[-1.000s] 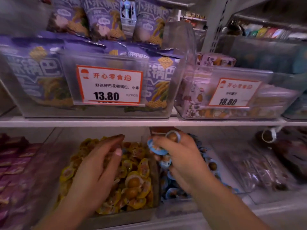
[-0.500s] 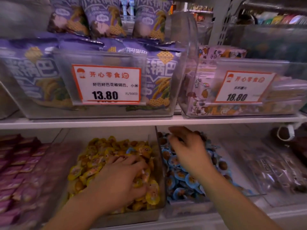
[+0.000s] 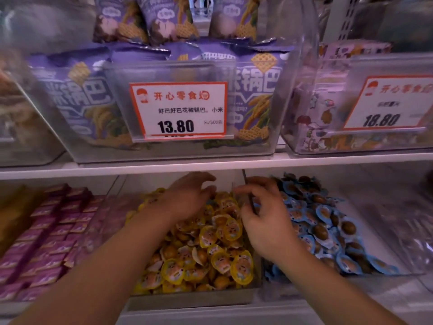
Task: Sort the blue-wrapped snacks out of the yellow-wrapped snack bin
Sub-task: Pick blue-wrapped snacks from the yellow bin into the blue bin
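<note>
Head view: the only camera I have.
Left hand (image 3: 187,195): fingers loosely spread, holding nothing I can see, far over the yellow-wrapped snacks (image 3: 210,249).
Right hand (image 3: 264,212): fingers loosely curled, seemingly empty, at the clear divider (image 3: 248,195) between the bins.
Blue-wrapped snacks (image 3: 328,231): heaped just right of my right hand; I see no clear stray in the yellow bin (image 3: 192,299), though there is a bluish hint under my left fingers.
Handling: I judge them light, crinkly, slippery; I would pinch the flat wrapper rim.
</note>
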The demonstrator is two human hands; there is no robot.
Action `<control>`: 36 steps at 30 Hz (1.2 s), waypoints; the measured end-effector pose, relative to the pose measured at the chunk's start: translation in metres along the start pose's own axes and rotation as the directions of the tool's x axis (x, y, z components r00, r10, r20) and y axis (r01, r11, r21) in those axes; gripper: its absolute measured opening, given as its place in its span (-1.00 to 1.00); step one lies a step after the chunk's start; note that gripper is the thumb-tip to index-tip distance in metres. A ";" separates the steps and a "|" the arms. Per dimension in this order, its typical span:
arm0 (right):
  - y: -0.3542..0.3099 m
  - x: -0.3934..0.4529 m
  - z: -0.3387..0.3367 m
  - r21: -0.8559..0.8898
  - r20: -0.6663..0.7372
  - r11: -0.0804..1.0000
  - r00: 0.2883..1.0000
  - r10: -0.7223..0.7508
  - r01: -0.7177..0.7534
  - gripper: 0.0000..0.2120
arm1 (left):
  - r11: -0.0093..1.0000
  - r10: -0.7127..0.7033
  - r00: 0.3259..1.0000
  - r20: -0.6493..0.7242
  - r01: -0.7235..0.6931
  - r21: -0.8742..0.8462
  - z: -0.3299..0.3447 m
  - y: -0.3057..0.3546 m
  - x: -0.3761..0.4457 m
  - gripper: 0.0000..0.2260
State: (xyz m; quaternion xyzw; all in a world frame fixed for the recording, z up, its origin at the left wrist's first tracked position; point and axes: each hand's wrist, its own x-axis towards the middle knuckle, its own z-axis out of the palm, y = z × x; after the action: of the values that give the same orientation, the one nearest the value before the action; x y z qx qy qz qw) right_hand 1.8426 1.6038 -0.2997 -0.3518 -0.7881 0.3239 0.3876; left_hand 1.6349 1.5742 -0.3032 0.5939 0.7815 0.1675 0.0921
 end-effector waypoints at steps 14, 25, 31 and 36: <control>0.008 0.000 -0.005 -0.051 0.077 0.997 0.996 -0.054 0.058 -0.77 | 0.999 -0.042 0.996 0.074 0.041 0.010 -0.034 -0.024 -0.056 -0.86; -0.025 -0.010 -0.012 -0.250 0.091 0.899 0.933 -0.348 0.359 -0.69 | 0.735 -0.132 0.924 -0.358 -0.151 -0.660 -0.025 0.010 -0.106 -0.82; -0.038 -0.014 0.006 -0.031 0.320 0.967 0.919 -0.232 0.254 -0.61 | 0.795 0.076 0.962 -0.261 -0.217 -0.567 -0.011 0.008 -0.105 -0.57; -0.025 0.002 -0.010 -0.127 0.160 0.946 0.948 -0.276 0.297 -0.88 | 0.991 0.081 0.971 -0.224 -0.103 -0.090 -0.017 -0.028 -0.092 -0.70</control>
State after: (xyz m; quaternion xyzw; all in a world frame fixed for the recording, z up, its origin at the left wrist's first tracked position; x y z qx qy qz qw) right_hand 1.8420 1.5944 -0.2744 -0.2378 -0.8781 0.2280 0.3468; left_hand 1.6292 1.4766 -0.3029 0.6019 0.7490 0.2758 0.0272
